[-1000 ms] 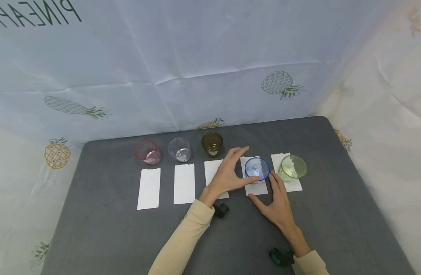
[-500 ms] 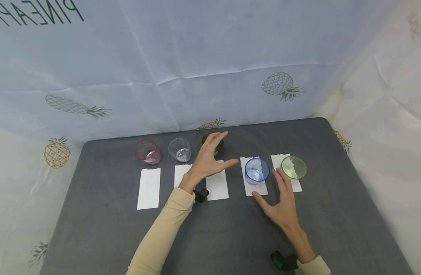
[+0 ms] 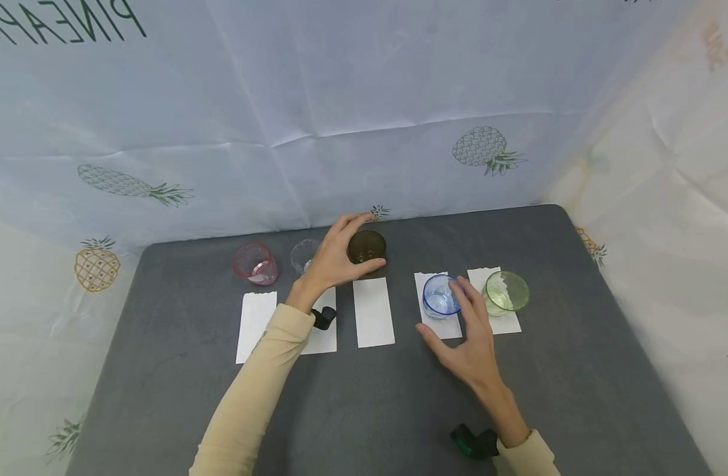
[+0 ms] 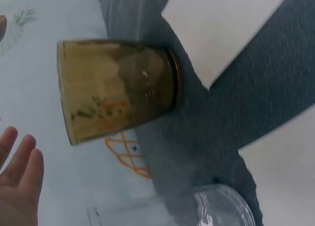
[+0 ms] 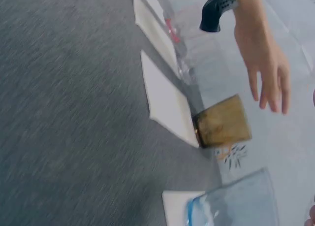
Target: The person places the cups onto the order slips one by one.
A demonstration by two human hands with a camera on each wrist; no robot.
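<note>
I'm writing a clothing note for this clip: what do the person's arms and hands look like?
Both hands are bare, without gloves. The left sleeve and right sleeve are pale beige. The left wrist device is small and black; the right wrist device is black with some green.

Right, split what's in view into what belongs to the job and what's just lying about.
Likely the job's:
brown tumbler, left hand beside it
blue tumbler, right hand at it
green tumbler
pink tumbler
clear tumbler
white paper strips, two under the blue and green tumblers

Probably just surroundings:
grey table
pineapple-print cloth
black wrist devices, worn
</note>
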